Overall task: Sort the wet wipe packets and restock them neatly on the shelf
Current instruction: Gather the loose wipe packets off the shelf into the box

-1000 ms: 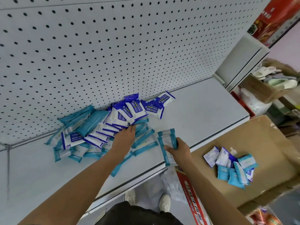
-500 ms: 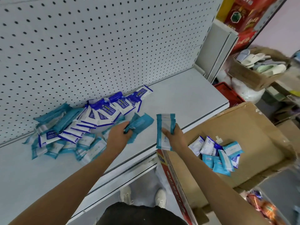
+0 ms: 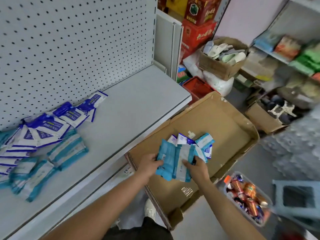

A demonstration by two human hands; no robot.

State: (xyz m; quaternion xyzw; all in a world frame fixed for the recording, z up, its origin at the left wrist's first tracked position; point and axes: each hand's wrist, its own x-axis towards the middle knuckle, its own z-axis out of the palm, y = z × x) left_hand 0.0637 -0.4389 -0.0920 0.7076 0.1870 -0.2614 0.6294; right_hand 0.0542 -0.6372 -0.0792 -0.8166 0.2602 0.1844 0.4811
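Teal packets: both hands are over the cardboard box [image 3: 230, 129], each with some. Left hand [image 3: 149, 164] has its fingers curled round a teal packet [image 3: 165, 159], thumb side on the packet's left edge. Right hand [image 3: 196, 168] grips a paler teal-and-white packet [image 3: 183, 159], fingers wrapped over its lower end. The two packets touch side by side, held just above the loose pile in the box [image 3: 199, 144], which mixes teal ones with a few white-and-dark-blue ones.

Shelf [image 3: 138, 101] to the left carries the rest: the dark-blue-and-white heap [image 3: 50, 127] against the pegboard [image 3: 69, 40], the teal heap [image 3: 67, 149] in front nearer the shelf edge. Neither is squared up yet, so I'd say early-to-mid task.

Step in hand looks like gathering same-type packets from the box. To do it well:
- pull teal only, leave the dark-blue ones for a separate pass
- stack flat, labels same way, edges flush before lifting
- pinch the stack across the short side; slick film will likely fan out and slide
- set down beside the teal heap, not on the blue one

Blur hides the print on the held packets.
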